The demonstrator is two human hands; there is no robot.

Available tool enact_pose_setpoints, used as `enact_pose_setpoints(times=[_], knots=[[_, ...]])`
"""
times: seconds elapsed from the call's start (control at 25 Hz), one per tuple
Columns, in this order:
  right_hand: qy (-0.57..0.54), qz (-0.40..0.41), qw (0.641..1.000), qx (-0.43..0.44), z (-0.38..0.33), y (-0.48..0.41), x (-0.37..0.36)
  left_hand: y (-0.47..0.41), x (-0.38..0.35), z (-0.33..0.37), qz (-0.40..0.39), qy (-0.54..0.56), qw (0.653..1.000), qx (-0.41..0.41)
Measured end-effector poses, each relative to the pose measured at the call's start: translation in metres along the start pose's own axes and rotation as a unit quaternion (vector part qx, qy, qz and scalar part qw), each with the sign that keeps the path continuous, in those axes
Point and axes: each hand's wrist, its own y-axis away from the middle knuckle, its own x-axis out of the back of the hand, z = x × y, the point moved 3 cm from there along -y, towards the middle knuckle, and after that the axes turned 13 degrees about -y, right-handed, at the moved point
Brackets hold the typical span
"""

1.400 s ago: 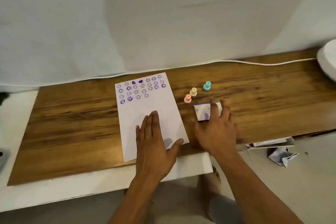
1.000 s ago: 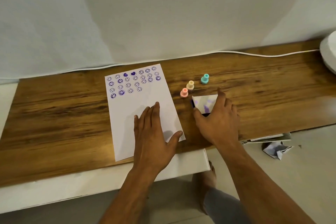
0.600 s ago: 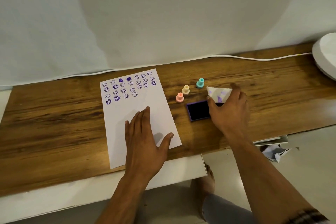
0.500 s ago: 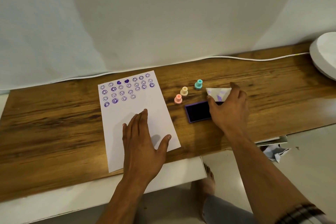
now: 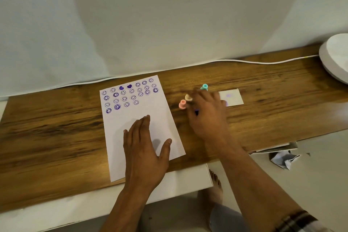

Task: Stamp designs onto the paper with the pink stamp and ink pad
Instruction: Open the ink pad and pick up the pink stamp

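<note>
Pink stamp (image 5: 182,104) stands upright on the wooden surface (image 5: 56,133), just right of the paper (image 5: 162,118) and beside a cream stamp (image 5: 188,97); a teal stamp (image 5: 204,87) stands a little farther back. It looks a small, light, rigid plastic peg with a knob top, easily tipped, so a fingertip pinch on the narrow stem under the knob would suit it best. The right hand (image 5: 207,117) hovers blurred just beside the stamps, fingers loosely spread; whether its grip has closed on anything I cannot tell. It covers nearly all of the ink pad (image 5: 196,112), of which only a dark sliver shows. A purple-smudged white lid (image 5: 233,97) lies behind it. The left hand (image 5: 145,149) lies flat and open on the paper's lower half, pinning it. Purple smiley and heart prints fill the top rows.
</note>
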Motion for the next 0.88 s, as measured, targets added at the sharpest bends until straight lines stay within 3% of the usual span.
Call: enact_pose_setpoints(times=[0.12, 0.24, 0.32, 0.44, 0.52, 0.88], knots=[[0.015, -0.028, 0.999, 0.029, -0.013, 0.005, -0.013, 0.0, 0.002, 0.001, 0.011, 0.004, 1.0, 0.006], [0.008, -0.032, 0.999, 0.005, -0.015, 0.003, -0.015, 0.001, 0.005, 0.001, 0.014, 0.014, 1.0, 0.005], [-0.107, -0.014, 0.991, -0.074, -0.017, 0.005, -0.011, 0.0, 0.007, 0.0, 0.01, 0.042, 0.999, 0.016], [-0.357, -0.031, 0.92, -0.161, -0.024, 0.021, -0.007, -0.005, 0.01, -0.002, -0.02, 0.164, 0.985, 0.052], [-0.441, -0.05, 0.88, -0.17, -0.032, 0.036, -0.006, -0.007, 0.014, -0.002, -0.044, 0.217, 0.973, 0.063], [-0.469, -0.038, 0.853, -0.224, -0.032, 0.071, -0.011, -0.004, 0.018, -0.002, -0.084, 0.281, 0.954, 0.06]])
